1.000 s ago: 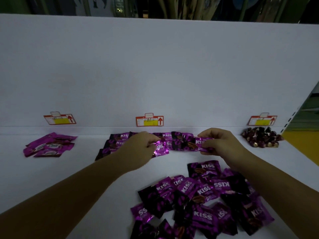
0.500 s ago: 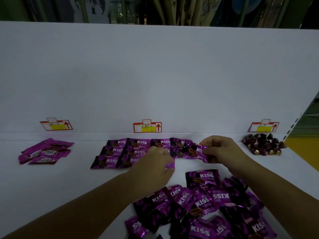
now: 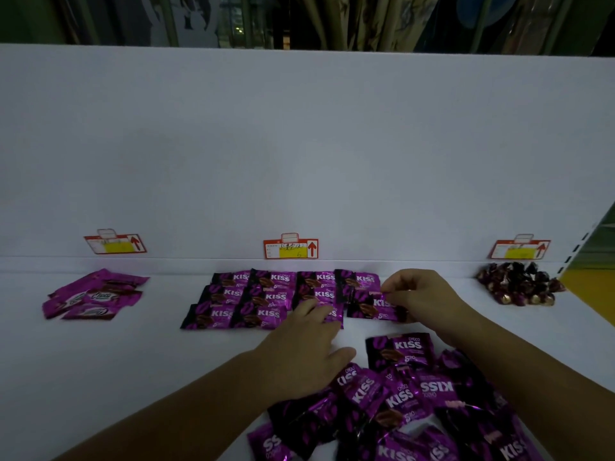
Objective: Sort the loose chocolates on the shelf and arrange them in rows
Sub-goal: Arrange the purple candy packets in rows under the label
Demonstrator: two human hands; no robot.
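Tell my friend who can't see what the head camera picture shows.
A person's right hand pinches a purple Kiss packet at the end of neat rows on a white shelf, while the left hand touches another packet. A loose pile lies nearer; pink packets sit far left, dark sweets far right.

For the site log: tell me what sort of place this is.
Probably a shop shelf: price tags on the white back panel, Kiss chocolates in rows beneath one, other sweets heaped under another.

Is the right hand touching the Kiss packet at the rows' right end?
Touching. Head view shows the right hand pinching the Kiss packet at its corner.
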